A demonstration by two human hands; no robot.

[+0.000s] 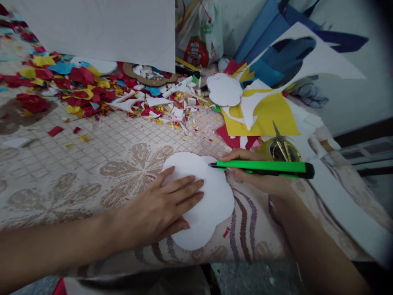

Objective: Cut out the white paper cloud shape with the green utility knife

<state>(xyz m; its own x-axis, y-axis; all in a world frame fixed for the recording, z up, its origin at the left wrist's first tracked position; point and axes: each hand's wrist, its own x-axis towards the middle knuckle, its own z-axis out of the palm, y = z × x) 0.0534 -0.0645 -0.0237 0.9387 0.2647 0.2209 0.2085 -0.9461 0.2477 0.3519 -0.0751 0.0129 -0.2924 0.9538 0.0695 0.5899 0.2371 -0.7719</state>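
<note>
Left hand (pixel 162 209) is flat on the white cutout (pixel 211 200), fingers spread wide and pressing it onto the cloth (pixel 92 164). Right hand (pixel 254 172) sits at the cutout's right edge, fingers wrapped around a green knife (pixel 264 167), its dark tip aimed left and resting right at the cutout's upper right rim.

Here's the worry: those left fingertips lie close to the tip, just left of it on the cutout. If the knife skids leftward across the smooth sheet, I'd say it runs straight toward them. The cutout itself sits on soft patterned cloth, not a firm board, so pressure at the rim could drag or buckle it, and a blade would likely bite into the fabric beneath.

The cutout also hangs near the table's front edge; a firm push toward the person could slide it off, I reckon.

Just right of the cutout, behind the right hand, scissors (pixel 281 143) stand in a tape roll (pixel 278 149), points up. An elbow swing from the cutout could knock them, in my view.

Beyond the cutout, further back, paper scraps (pixel 76 88) litter the cloth, with a yellow sheet (pixel 270 116) to the right and a second white cutout (pixel 224 90) beside it. Any stray scraps drifting under the cutout would make it rock.
</note>
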